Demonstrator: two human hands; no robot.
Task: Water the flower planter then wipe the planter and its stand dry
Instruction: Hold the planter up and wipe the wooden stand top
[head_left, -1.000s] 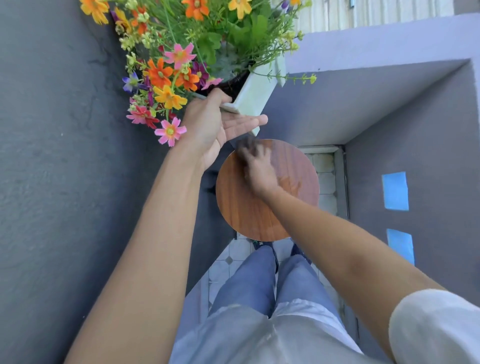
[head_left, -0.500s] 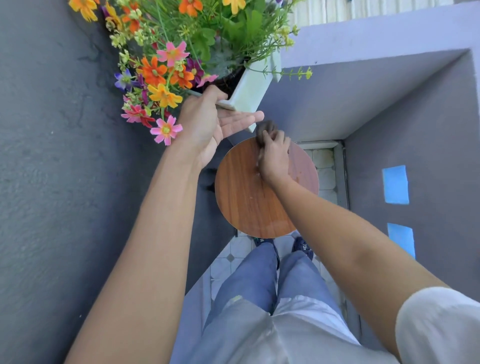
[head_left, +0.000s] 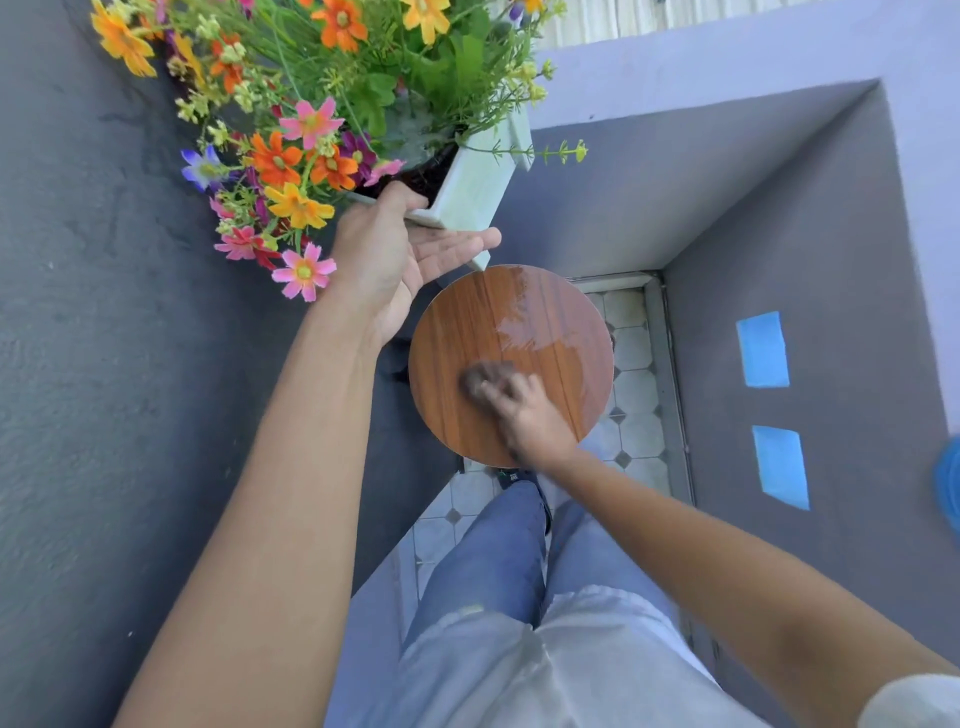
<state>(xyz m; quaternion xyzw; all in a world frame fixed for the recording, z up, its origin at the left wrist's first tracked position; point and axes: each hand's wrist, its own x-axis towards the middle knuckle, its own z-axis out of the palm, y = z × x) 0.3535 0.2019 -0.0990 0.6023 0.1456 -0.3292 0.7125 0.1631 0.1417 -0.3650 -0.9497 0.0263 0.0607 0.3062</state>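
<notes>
A white planter (head_left: 475, 184) full of orange, pink and yellow flowers (head_left: 311, 124) is lifted off its stand and tilted. My left hand (head_left: 395, 254) holds it from below, thumb on the rim and fingers flat under the base. Beneath it is the stand, a round wooden top (head_left: 467, 322) with a wet sheen on its far right part. My right hand (head_left: 524, 410) presses a small dark cloth (head_left: 480, 375) on the near middle of the top; hand and cloth are blurred.
Grey walls (head_left: 104, 364) close in on the left and right, with a lilac ledge (head_left: 727, 57) behind. Two blue tape patches (head_left: 763, 351) mark the right wall. A blue object (head_left: 948, 488) shows at the right edge. My legs stand on tiled floor (head_left: 634, 389).
My right hand has swept the cloth from the far edge of the wooden top back to its near middle. The left hand still holds the planter raised.
</notes>
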